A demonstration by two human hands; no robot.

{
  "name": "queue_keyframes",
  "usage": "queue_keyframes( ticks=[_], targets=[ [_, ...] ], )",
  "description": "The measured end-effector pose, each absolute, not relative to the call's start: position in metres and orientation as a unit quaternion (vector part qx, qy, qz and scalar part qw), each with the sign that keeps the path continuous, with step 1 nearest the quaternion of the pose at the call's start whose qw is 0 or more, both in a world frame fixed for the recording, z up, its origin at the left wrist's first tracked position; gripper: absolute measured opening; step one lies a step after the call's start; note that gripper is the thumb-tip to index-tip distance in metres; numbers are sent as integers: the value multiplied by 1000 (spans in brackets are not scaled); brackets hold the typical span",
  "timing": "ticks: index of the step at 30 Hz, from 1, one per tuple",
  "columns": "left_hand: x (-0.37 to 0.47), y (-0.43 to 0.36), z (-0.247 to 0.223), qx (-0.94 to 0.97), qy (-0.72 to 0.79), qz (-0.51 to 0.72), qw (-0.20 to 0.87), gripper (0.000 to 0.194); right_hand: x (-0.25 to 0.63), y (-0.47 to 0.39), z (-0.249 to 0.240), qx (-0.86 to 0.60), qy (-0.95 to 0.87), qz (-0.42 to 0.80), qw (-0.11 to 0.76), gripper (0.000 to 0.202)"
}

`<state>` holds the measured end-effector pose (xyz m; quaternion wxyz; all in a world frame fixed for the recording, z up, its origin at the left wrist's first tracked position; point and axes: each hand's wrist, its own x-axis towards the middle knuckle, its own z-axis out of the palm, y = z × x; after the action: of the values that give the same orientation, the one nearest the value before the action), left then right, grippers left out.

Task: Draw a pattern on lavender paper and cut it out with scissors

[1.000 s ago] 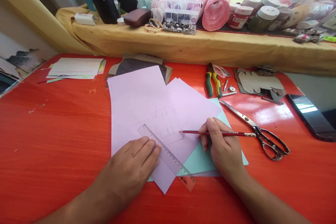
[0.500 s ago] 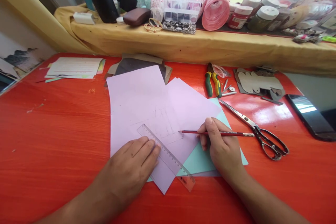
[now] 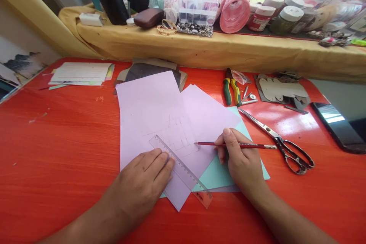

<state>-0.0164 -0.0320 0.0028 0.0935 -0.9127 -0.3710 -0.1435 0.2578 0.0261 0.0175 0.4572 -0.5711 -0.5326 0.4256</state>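
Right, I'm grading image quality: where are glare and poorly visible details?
Head view: glare on part of the phone and on the red tabletop between it and the scissors; head view: pencil lines faint on the lilac paper, numbers on the ruler too small to read.

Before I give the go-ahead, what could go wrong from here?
The clear ruler could pivot: the left hand rests nearer its upper end, while its lower end juts past the purple paper. The red pencil might knock the scissors, as its eraser end appears close to their handles.
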Motion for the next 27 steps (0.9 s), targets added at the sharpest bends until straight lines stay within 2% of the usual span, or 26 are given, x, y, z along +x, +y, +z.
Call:
queue_keyframes(
  ticks=[18, 27],
  targets=[
    [-14, -32, 5, -914, -372, -128, 97, 32, 258, 26, 17, -570, -533, 431, 454, 56],
    [-15, -33, 4, -913, -376, -124, 96, 40, 259, 26, 14, -552, -521, 422, 496, 53]
  ],
)
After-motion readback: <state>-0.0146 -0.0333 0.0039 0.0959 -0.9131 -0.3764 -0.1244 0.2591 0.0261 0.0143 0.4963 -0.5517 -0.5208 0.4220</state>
